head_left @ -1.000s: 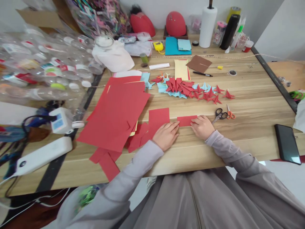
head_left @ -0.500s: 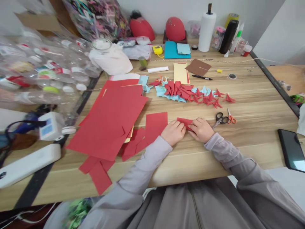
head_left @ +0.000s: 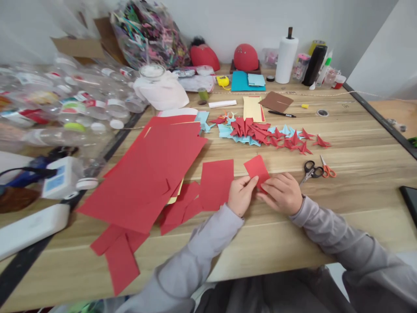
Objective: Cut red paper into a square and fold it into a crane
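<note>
A wooden table (head_left: 355, 217) spreads under everything, with clear plastic bottles (head_left: 91, 104) crowded along its left side. The next largest thing is a loose pile of red sheets (head_left: 143, 174), lying left of the person's arms with smaller red cut pieces (head_left: 124, 261) at its near edge. Beyond the hands, a row of folded paper cranes (head_left: 267, 132) in red and light blue runs across the middle of the tabletop. A flat red sheet (head_left: 217, 184) lies just beside the left hand (head_left: 241, 194).

The right hand (head_left: 283, 193) has its fingers close together and bent, their tips at the lower right edge of a small red paper (head_left: 256, 167), the gap to the thumb narrow. The left hand pinches the same paper from the other side: its thumb lies on the upper face, while the fingers beneath are mostly hidden. The paper sits between the two hands, turned at a slant, its far end sticking out toward the cranes. Right of the hands lie black-handled scissors (head_left: 312, 170), and just beside them, smaller orange-handled scissors (head_left: 325, 166).
</note>
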`<state>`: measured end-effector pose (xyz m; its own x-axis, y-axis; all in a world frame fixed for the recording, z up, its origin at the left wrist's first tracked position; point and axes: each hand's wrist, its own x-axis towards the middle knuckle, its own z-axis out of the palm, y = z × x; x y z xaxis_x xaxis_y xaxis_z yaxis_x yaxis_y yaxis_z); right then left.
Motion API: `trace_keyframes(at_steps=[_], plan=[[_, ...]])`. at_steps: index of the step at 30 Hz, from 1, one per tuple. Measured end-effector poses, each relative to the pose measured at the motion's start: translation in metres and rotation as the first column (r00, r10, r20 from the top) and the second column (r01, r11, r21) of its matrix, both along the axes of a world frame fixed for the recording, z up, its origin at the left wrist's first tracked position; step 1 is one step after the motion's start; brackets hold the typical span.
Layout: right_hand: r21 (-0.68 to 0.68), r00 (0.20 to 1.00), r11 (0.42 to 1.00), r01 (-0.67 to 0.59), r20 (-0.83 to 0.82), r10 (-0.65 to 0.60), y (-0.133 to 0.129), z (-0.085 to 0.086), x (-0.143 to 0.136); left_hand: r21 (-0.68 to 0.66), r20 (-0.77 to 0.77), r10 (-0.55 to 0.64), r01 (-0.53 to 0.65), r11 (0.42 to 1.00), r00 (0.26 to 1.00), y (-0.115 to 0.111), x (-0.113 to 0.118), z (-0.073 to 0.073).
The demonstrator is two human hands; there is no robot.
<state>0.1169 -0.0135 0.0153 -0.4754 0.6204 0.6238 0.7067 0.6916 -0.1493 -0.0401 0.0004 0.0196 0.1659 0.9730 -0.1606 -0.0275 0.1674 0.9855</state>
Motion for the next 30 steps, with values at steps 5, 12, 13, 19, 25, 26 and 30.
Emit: trace_keyframes(at_steps=[5, 12, 13, 19, 25, 26, 30], plan=[[-0.422, 0.779, 0.901, 0.096, -0.532, -0.332, 0.004, 0.005, -0.002, -0.095, 0.117, -0.138, 0.149, 0.984, 0.984, 0.001, -0.006, 0.002], [-0.687, 0.531, 0.659, -0.307, -0.698, -0.48, 0.015, 0.001, 0.001, -0.103, 0.095, -0.179, 0.188, 0.977, 0.979, 0.001, -0.007, 0.0], [-0.693, 0.501, 0.662, -0.285, -0.697, -0.514, 0.016, 0.001, 0.002, -0.09, 0.099, -0.146, 0.155, 0.984, 0.984, 0.002, -0.008, -0.001], [-0.704, 0.549, 0.675, -0.221, -0.662, -0.511, 0.018, 0.002, 0.008, -0.06, 0.192, -0.068, 0.081, 0.995, 0.979, 0.007, -0.01, -0.005], [-0.699, 0.625, 0.603, -0.385, -0.678, -0.387, 0.012, 0.003, -0.002, -0.127, 0.147, -0.187, 0.206, 0.97, 0.971, 0.003, -0.008, 0.0], [-0.695, 0.617, 0.603, -0.392, -0.685, -0.388, 0.012, 0.002, -0.002, -0.14, 0.138, -0.212, 0.231, 0.963, 0.968, 0.003, -0.008, 0.0], [-0.686, 0.574, 0.602, -0.409, -0.706, -0.414, 0.014, 0.0, 0.001, -0.117, 0.122, -0.219, 0.233, 0.965, 0.968, 0.002, -0.007, 0.003]])
